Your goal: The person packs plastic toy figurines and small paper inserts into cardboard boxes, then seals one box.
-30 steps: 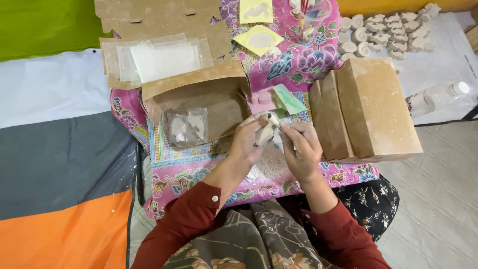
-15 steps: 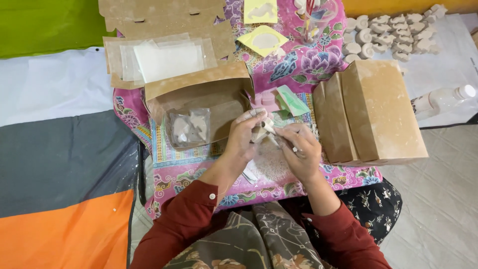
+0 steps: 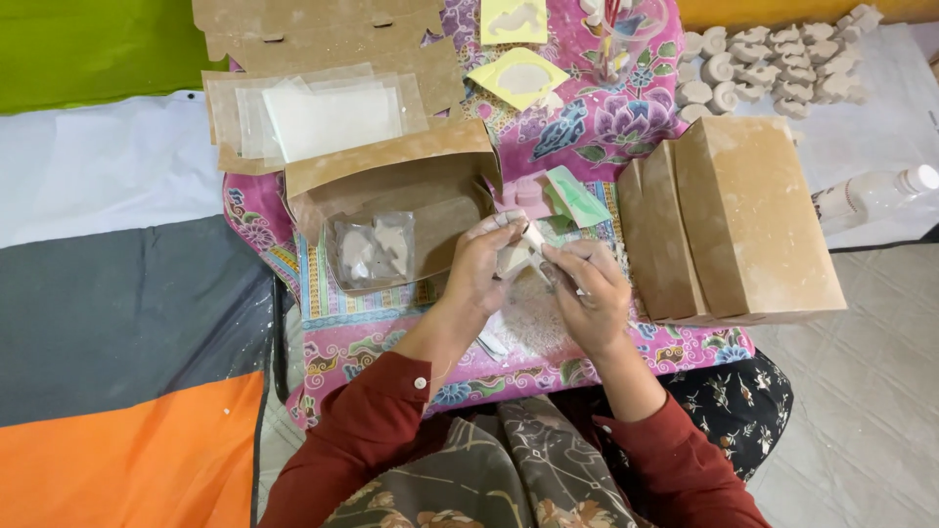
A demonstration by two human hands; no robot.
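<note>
Pinching a small piece over the counter

Holding a small pale piece (image 3: 515,256) between them, the left hand (image 3: 486,266) and right hand (image 3: 590,293) both pinch it. Fingers could slip, dropping it toward the open cardboard box (image 3: 391,210) at nine o'clock, where a clear packet (image 3: 372,249) lies.

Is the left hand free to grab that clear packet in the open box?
Probably not yet: the left hand is near the packet, nothing between, but both hands grip a small white piece.
</note>
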